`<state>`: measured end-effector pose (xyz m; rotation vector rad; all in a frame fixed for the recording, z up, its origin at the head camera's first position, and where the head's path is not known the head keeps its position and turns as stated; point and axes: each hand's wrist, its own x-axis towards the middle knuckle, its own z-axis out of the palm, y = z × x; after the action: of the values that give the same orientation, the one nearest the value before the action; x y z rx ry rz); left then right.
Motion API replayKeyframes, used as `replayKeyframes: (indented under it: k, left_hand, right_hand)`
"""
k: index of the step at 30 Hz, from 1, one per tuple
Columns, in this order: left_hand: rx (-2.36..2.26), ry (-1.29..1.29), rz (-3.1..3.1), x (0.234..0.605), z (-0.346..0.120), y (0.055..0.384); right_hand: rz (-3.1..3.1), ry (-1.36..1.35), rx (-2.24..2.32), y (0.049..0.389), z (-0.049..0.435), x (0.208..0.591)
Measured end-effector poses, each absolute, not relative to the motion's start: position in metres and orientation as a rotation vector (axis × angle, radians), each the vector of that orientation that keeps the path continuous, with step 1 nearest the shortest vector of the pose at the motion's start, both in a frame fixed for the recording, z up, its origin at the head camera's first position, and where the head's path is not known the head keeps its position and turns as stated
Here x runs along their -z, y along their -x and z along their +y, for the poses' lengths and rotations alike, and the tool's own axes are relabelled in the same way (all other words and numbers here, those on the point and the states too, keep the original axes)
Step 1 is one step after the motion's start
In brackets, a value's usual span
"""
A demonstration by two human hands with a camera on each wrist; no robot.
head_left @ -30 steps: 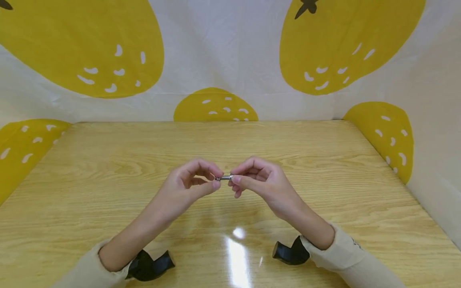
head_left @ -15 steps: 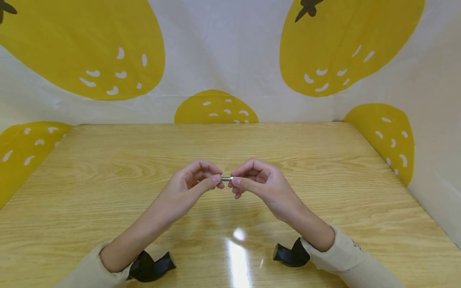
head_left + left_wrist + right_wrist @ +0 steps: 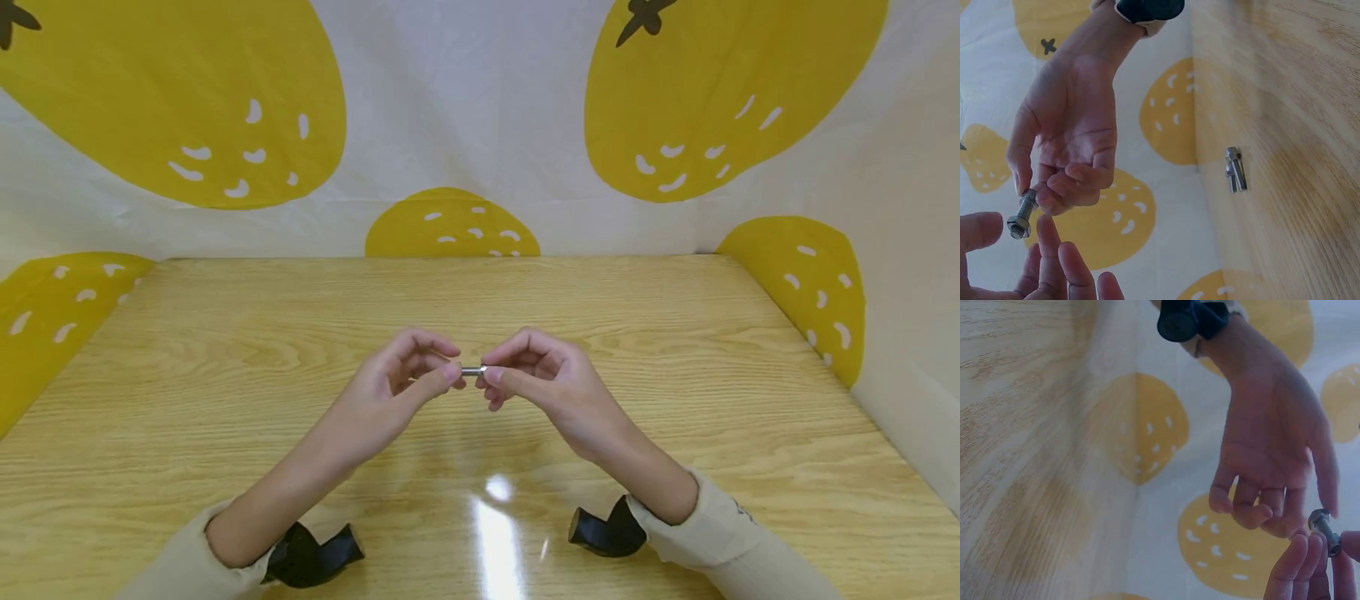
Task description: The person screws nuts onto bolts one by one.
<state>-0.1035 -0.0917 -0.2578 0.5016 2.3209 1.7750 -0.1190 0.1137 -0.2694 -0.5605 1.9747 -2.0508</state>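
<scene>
Above the middle of the table a small silver bolt (image 3: 472, 372) lies level between the two hands. My right hand (image 3: 551, 379) pinches its head end between thumb and fingertips. In the left wrist view a hex nut (image 3: 1019, 226) sits on the threaded end. My left hand (image 3: 397, 379) surrounds that nut: its thumb overlaps the nut in the head view, the index finger raised a little. Small gaps show between the nut and the left fingertips (image 3: 1047, 231) in the left wrist view. The right wrist view has the left thumb right at the nut (image 3: 1319, 519).
In the left wrist view, a cluster of small metal pieces (image 3: 1235, 169), looking like bolts, lies on the wooden table (image 3: 300, 300). A white cloth with yellow fruit prints (image 3: 465, 125) encloses the back and sides. Black devices (image 3: 315, 554) are strapped at the wrists.
The left thumb has shifted upward over the nut end, hiding it in the head view, and the left index finger has lifted slightly. The right hand keeps its grip on the bolt.
</scene>
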Motion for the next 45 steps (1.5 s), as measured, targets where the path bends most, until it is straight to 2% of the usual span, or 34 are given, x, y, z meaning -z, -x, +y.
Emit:
replayKeyframes:
  k: [6, 15, 25, 36, 45]
  left_hand:
    - [-1.762, -0.458, 2.303, 0.2587, -0.0906, 0.1046]
    - [-1.817, -0.608, 2.345, 0.262, -0.0916, 0.1052]
    - [-1.733, -0.47, 2.29, 0.2588, -0.0919, 0.1048]
    - [-1.849, -0.598, 2.349, 0.2595, -0.0919, 0.1028]
    - [-1.746, -0.502, 2.323, 0.2587, -0.0928, 0.1035]
  right_hand:
    - [1.976, 0.564, 2.046, 0.1185, 0.1141, 0.271]
    - [1.987, 0.547, 2.042, 0.1181, 0.1139, 0.2705]
    - [1.988, 0.552, 2.043, 0.118, 0.1131, 0.271]
    - [1.985, 0.556, 2.043, 0.1174, 0.1129, 0.2711]
    - [1.99, 0.561, 2.048, 0.1174, 0.1121, 0.2715]
